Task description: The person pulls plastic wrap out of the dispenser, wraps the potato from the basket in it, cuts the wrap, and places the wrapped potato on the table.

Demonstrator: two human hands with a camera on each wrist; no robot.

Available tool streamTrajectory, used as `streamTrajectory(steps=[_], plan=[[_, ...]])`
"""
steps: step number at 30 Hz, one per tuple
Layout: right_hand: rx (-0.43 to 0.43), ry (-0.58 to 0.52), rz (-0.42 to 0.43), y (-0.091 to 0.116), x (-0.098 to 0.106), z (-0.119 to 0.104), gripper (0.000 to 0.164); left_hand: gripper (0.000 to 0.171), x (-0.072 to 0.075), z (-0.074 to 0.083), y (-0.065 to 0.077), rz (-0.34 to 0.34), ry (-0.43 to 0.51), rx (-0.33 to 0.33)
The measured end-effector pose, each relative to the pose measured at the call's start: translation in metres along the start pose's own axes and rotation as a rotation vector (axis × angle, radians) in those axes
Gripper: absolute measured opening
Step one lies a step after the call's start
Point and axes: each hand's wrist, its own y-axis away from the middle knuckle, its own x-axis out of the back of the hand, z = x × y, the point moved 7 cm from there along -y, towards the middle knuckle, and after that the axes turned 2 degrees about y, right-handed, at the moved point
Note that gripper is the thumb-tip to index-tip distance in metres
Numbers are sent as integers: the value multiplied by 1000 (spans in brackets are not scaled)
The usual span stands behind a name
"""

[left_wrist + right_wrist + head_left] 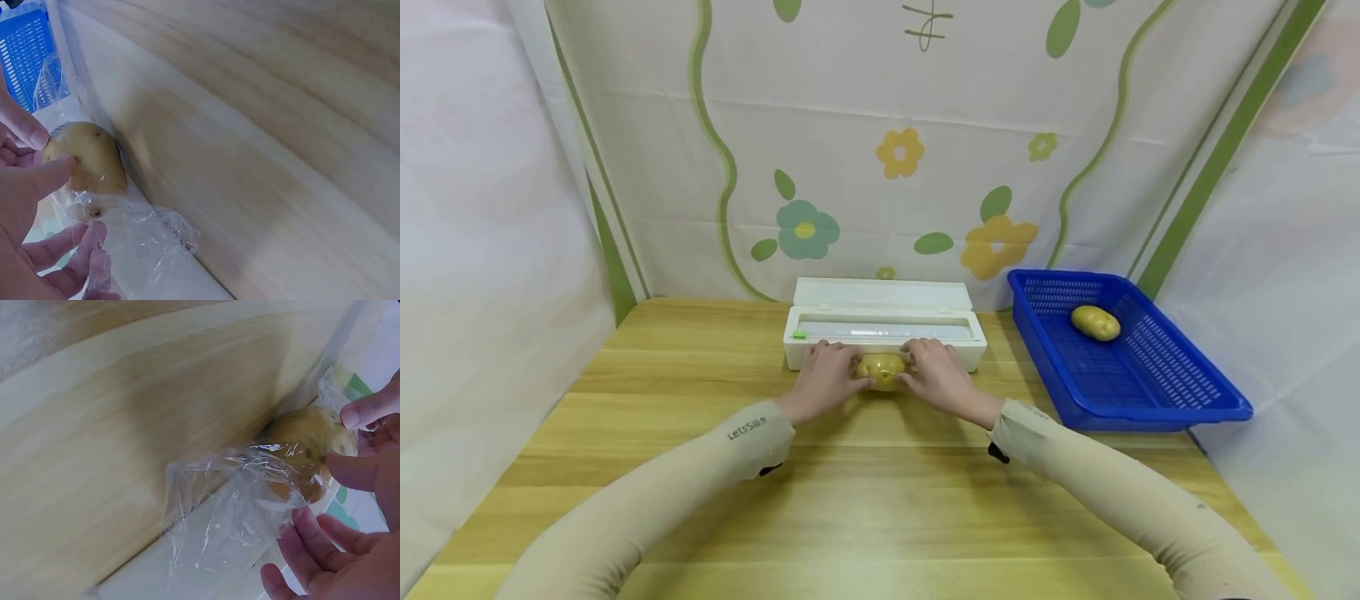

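Note:
A yellow-brown potato point(882, 369) is held between both hands, right in front of a white cling film box point(967, 357). Clear cling film point(153, 240) lies over it, with loose, crinkled ends spreading out on both sides. On the potato's left end, my left hand point(827, 377) has its thumb against the skin and its fingers at the film beneath. My right hand point(942, 375) grips the other end the same way. In the right wrist view, a wide flap of film point(212, 512) hangs beside the right fingers. The box lid point(883, 293) is raised, showing the film roll point(883, 330) inside.
To the right stands a blue plastic basket point(1157, 414) with slotted walls, holding another potato point(1096, 322). The wooden table point(880, 508) reaches back to a white curtain point(850, 92) printed with flowers. A small green piece point(800, 334) sits at the box's left end.

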Motion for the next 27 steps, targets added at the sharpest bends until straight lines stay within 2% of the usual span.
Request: streamTrajectory(steps=[5,11,22,27], plan=[[24,15,-26,0,-1,0,29,35,1,0,3,10,44,-36],[56,15,-20,-1,2,-1,29,28,5,0,3,30,94,-90],[70,-62,-45,-4,6,-1,27,31,19,-4,7,32,155,-70],[62,-81,-66,-4,5,-1,23,28,23,-8,7,31,195,-91]])
